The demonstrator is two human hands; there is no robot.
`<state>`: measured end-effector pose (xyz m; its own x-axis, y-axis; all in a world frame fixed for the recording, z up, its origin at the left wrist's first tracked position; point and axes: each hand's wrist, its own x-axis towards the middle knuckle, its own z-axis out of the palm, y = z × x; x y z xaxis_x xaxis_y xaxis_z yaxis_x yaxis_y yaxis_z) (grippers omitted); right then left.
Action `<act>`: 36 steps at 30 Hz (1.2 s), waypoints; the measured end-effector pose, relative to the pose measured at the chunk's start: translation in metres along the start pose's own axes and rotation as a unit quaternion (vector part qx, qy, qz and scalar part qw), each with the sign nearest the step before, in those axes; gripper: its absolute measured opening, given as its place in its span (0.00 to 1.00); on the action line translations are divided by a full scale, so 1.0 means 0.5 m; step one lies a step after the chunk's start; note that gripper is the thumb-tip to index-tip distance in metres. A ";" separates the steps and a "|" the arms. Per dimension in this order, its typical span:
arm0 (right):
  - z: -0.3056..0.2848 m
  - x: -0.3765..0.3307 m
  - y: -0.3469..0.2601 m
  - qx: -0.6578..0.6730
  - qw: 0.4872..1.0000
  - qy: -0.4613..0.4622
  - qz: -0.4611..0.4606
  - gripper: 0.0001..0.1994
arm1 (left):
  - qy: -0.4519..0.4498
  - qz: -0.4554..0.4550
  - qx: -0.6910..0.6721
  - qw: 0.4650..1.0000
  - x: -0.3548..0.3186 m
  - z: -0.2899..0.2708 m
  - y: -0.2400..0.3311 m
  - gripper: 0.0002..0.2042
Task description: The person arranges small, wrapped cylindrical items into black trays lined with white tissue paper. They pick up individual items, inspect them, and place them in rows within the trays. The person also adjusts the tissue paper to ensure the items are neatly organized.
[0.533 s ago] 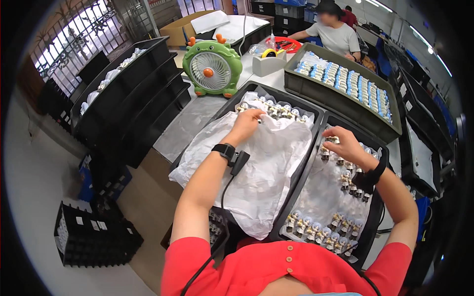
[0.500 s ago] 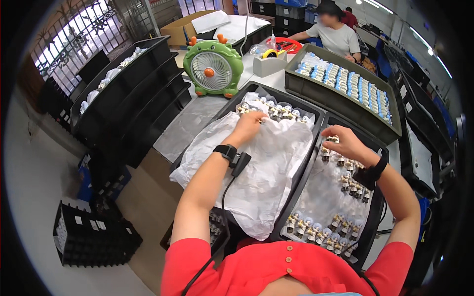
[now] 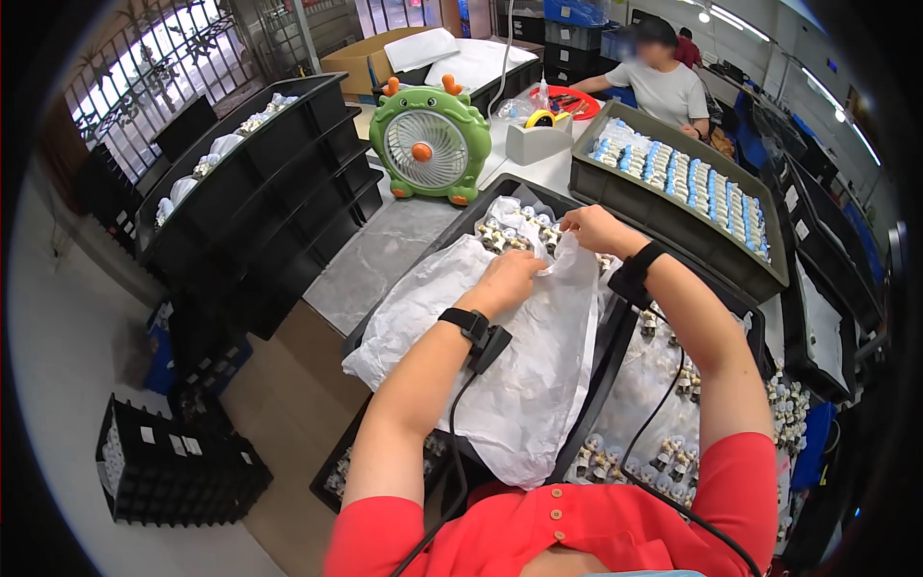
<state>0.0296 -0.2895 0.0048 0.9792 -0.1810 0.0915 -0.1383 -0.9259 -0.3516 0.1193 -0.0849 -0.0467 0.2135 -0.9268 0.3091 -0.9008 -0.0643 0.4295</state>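
Right hand point(image 3: 604, 231) pinches the white paper sheet point(image 3: 524, 375) draped over the black tray point(image 3: 466, 217); left hand point(image 3: 507, 284) touches it, grip unclear. Sheet-adjusting seems underway, calling for care near the figurines point(image 3: 505, 237).

This looks like a factory workshop for small goods: figurines point(image 3: 492, 235) lie in rows in black plastic trays point(image 3: 601, 381) lined with white paper, an olive crate point(image 3: 654, 213) holds ranks of blue-and-white pieces, and deep black crates point(image 3: 279, 207) stand stacked beside the worktable point(image 3: 365, 262). Beyond, a co-worker point(image 3: 663, 91) is at a cluttered station under strip lights point(image 3: 817, 84).
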 end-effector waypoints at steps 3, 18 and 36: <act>0.027 0.021 -0.003 -0.055 0.997 0.048 -0.018 0.14 | 0.001 0.008 0.017 1.000 -0.004 0.000 0.000 0.17; 0.065 0.052 0.014 -0.091 0.994 0.001 -0.056 0.21 | 0.067 -0.132 -0.095 0.984 0.013 -0.004 0.026 0.13; 0.007 0.044 -0.002 0.042 0.997 -0.032 0.056 0.20 | -0.056 -0.126 -0.042 0.990 0.062 0.032 -0.013 0.09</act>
<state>0.0518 -0.2915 0.0038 0.9659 -0.2585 -0.0116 -0.2377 -0.8690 -0.4339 0.1254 -0.1191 -0.0535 0.3806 -0.9205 0.0886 -0.7887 -0.2731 0.5507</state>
